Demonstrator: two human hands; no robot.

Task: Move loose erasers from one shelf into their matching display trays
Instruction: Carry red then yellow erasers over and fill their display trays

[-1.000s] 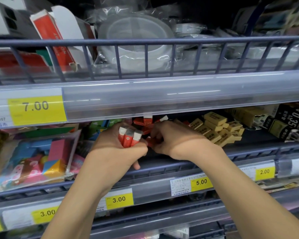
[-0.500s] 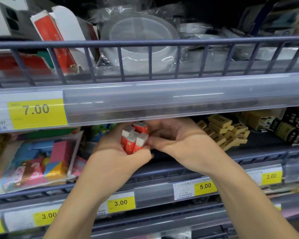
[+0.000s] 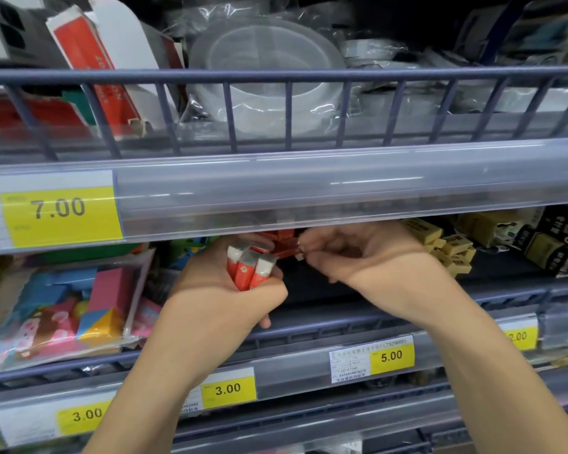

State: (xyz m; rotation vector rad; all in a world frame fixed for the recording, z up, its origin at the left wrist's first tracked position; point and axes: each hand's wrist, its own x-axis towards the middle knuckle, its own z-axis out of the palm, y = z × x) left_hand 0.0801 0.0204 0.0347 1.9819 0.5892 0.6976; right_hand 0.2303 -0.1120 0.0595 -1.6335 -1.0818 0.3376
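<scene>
My left hand (image 3: 217,293) grips a bunch of three red erasers with white tips (image 3: 250,267), held upright at the middle shelf's front. Just to the right, my right hand (image 3: 368,260) reaches under the upper shelf rail, its fingertips pinching another red eraser (image 3: 287,251) from a loose pile of red erasers (image 3: 281,239) at the back. Much of that pile is hidden behind the rail and my fingers.
Tan erasers (image 3: 446,244) lie heaped right of my right hand, with black-and-gold boxes (image 3: 558,240) beyond. A clear pack of colourful erasers (image 3: 63,306) sits at the left. The upper shelf rail (image 3: 309,188) overhangs the hands. Price tags line the shelf fronts.
My right hand left the bunch in my left hand and moved back right toward the red pile, pinching another eraser. The left hand stayed almost still with its bunch.
</scene>
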